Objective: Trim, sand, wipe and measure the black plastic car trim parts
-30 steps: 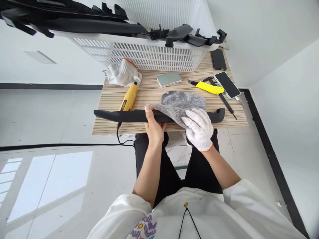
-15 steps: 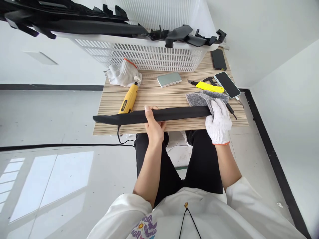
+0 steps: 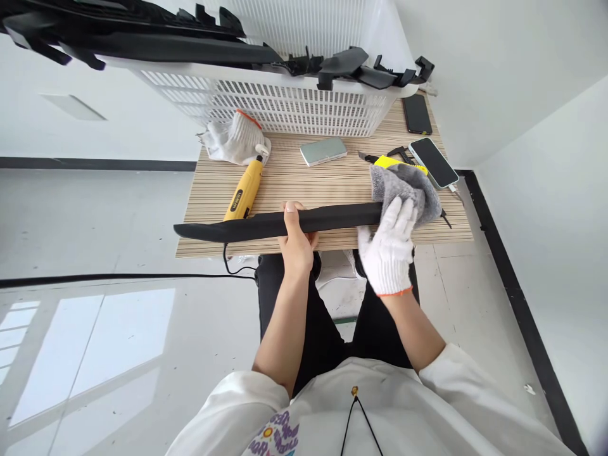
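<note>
A long black plastic trim strip (image 3: 256, 225) lies crosswise above the front of the table. My bare left hand (image 3: 297, 238) grips it near the middle, thumb on top and fingers underneath. My right hand (image 3: 390, 250), in a white knitted glove with an orange cuff, presses a grey cloth (image 3: 412, 190) over the strip's right end, which the cloth and glove hide. Its fingers lie along the cloth, and the thumb is at the strip's near edge. A yellow rotary tool (image 3: 244, 189) rests behind the strip's left half.
Black plastic parts (image 3: 190, 49) lie across the rim of a white basket (image 3: 304, 114). On the table (image 3: 280, 180) are a white glove (image 3: 237, 140), a grey-green case (image 3: 323, 151), a yellow utility knife (image 3: 386, 162), a phone (image 3: 433, 162) and a black phone (image 3: 417, 114). A cord (image 3: 118, 276) runs left.
My right hand has slid left and toward me along the strip, drawing the cloth with it. The cloth now covers part of the yellow knife. My left hand keeps its grip.
</note>
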`<state>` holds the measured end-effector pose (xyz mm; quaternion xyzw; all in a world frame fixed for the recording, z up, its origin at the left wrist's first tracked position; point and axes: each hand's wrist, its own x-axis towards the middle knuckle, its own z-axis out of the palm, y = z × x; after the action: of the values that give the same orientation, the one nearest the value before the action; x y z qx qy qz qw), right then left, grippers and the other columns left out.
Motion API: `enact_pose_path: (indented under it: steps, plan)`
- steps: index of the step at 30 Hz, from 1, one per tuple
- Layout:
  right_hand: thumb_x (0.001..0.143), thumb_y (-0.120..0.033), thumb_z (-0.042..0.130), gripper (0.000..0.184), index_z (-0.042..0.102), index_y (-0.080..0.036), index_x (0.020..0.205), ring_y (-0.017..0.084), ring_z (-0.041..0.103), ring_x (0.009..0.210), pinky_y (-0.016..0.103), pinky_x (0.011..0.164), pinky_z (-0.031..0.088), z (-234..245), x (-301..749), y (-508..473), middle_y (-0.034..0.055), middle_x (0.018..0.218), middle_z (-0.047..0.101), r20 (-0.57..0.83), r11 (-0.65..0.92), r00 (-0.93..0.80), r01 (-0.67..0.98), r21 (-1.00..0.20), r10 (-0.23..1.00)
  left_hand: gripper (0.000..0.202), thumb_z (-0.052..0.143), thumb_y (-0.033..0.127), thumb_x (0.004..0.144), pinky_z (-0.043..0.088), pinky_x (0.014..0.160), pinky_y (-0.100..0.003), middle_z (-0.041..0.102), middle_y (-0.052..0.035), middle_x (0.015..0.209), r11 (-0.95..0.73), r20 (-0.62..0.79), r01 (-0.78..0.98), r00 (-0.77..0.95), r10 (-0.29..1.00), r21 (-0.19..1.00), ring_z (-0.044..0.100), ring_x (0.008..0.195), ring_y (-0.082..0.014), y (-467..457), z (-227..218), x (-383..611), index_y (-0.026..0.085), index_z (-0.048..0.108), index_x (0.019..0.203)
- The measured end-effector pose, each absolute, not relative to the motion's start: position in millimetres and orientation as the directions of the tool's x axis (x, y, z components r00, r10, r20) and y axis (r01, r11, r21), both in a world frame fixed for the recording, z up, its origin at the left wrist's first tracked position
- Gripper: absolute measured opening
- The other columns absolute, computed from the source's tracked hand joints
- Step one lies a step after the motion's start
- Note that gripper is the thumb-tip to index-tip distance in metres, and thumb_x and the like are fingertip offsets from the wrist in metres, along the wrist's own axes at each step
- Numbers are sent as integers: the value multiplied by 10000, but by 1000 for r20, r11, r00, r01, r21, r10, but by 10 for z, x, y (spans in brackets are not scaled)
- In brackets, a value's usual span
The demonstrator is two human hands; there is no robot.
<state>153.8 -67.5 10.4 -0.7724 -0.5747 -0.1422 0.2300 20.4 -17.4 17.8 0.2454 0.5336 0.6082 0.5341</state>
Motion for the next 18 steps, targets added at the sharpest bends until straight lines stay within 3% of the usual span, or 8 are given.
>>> enact_pose_path:
  steps: [4, 7, 10, 12, 15, 18]
  plan:
    - [930, -378, 647, 854, 290, -19, 1618, 504, 351, 1498, 568, 989, 595, 144, 1024, -860, 310, 1643, 300, 448, -121, 212, 967, -223, 869, 480, 628, 733, 843, 449, 525, -205, 474, 12, 776, 143, -277, -390, -314, 908, 910, 512, 625, -116, -182, 161, 199, 256, 582, 870]
    - [972, -261, 570, 699, 357, -56, 1604, 440, 341, 1526, 542, 1102, 533, 202, 775, -915, 252, 1660, 310, 365, -43, 110, 982, -186, 924, 498, 605, 745, 862, 503, 558, -229, 516, 2, 769, 159, -279, -354, -322, 905, 922, 600, 683, -152, -194, 158, 177, 248, 593, 888]
    - [1002, -139, 469, 626, 352, -106, 1616, 362, 310, 1557, 535, 1208, 430, 333, 710, -867, 189, 1681, 304, 232, 79, -49, 989, -125, 972, 568, 512, 781, 904, 606, 753, -302, 628, -46, 882, 82, -186, -382, -243, 952, 920, 689, 950, -231, -184, 160, 143, 223, 614, 906]
    - [1019, -131, 435, 609, 343, -139, 1621, 316, 282, 1575, 531, 1276, 330, 446, 750, -793, 136, 1695, 297, 147, 221, -205, 970, -100, 968, 592, 460, 782, 932, 614, 908, -338, 668, -71, 969, -4, -100, -462, -200, 975, 887, 667, 1133, -258, -164, 151, 119, 211, 606, 874]
    - [1043, -169, 409, 575, 357, -177, 1616, 261, 238, 1594, 499, 1330, 214, 602, 859, -660, 64, 1708, 286, 76, 423, -417, 902, -89, 906, 537, 472, 726, 962, 584, 1041, -339, 685, -69, 993, -90, -44, -506, -248, 968, 858, 628, 1259, -249, -132, 117, 93, 219, 585, 829]
    - [1066, -242, 388, 547, 372, -228, 1612, 229, 221, 1599, 465, 1338, 191, 699, 931, -516, 12, 1710, 286, 57, 512, -509, 854, -91, 859, 558, 347, 706, 1004, 537, 1131, -375, 704, -86, 1058, -128, 25, -456, -226, 974, 881, 594, 1335, -250, -117, 84, 90, 227, 614, 898]
